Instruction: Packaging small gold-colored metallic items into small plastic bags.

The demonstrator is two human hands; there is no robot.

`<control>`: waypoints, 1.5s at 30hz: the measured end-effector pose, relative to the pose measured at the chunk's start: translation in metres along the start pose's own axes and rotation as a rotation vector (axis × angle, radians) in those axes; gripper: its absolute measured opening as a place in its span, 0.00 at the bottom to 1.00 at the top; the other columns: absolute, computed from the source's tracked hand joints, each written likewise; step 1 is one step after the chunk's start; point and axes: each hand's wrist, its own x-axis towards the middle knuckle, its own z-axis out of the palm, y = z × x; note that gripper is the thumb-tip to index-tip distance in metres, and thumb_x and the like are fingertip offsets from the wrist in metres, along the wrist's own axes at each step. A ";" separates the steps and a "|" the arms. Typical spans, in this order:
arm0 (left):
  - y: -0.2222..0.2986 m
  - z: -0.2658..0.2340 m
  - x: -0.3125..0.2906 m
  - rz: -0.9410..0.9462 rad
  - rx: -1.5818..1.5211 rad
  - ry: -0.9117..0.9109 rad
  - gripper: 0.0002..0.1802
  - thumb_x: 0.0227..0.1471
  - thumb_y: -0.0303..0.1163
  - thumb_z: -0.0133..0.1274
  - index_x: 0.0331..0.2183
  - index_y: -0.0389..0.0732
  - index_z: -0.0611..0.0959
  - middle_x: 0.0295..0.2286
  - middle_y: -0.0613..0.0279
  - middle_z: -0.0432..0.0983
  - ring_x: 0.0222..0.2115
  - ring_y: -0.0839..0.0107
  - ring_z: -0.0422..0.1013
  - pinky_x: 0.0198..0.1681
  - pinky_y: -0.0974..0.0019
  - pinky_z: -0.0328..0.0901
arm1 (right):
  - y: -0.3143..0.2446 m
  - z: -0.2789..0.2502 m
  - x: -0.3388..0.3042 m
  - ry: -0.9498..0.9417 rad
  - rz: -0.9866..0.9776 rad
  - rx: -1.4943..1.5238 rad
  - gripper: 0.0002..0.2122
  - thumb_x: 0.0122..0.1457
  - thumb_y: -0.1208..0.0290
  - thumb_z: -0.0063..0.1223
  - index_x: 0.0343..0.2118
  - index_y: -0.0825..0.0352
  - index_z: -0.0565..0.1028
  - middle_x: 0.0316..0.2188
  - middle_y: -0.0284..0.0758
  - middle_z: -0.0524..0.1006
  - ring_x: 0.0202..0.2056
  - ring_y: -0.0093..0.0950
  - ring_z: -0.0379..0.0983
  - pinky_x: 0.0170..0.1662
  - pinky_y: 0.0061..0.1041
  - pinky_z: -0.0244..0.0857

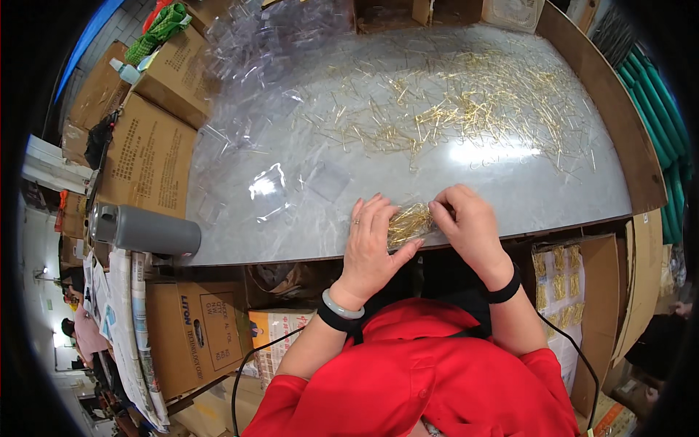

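A small clear plastic bag packed with gold wire hooks (409,224) lies at the front edge of the table, between my hands. My left hand (371,251) grips its left side, with the fingers along the far edge and the thumb along the near one. At the bag's right end, the thumb and fingertips of my right hand (470,227) are pinched together on the plastic; the exact grip is partly hidden. Beyond my hands a wide scatter of loose gold wire hooks (466,113) covers the table. Flat empty clear bags (328,180) lie nearer the left hand.
A big heap of clear plastic bags (251,69) fills the grey tabletop's (240,244) far left. A grey bottle (156,230) lies at the left edge beside cardboard boxes (149,156). Wooden boards (619,95) wall the right side. Below right, an open carton holds filled bags (559,280).
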 end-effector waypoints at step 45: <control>-0.004 -0.010 -0.001 0.026 -0.083 0.067 0.31 0.56 0.34 0.61 0.57 0.33 0.70 0.54 0.44 0.65 0.55 0.46 0.63 0.60 0.51 0.59 | -0.009 -0.007 -0.011 -0.066 -0.018 0.052 0.04 0.56 0.75 0.60 0.31 0.68 0.76 0.29 0.39 0.76 0.34 0.41 0.73 0.39 0.37 0.67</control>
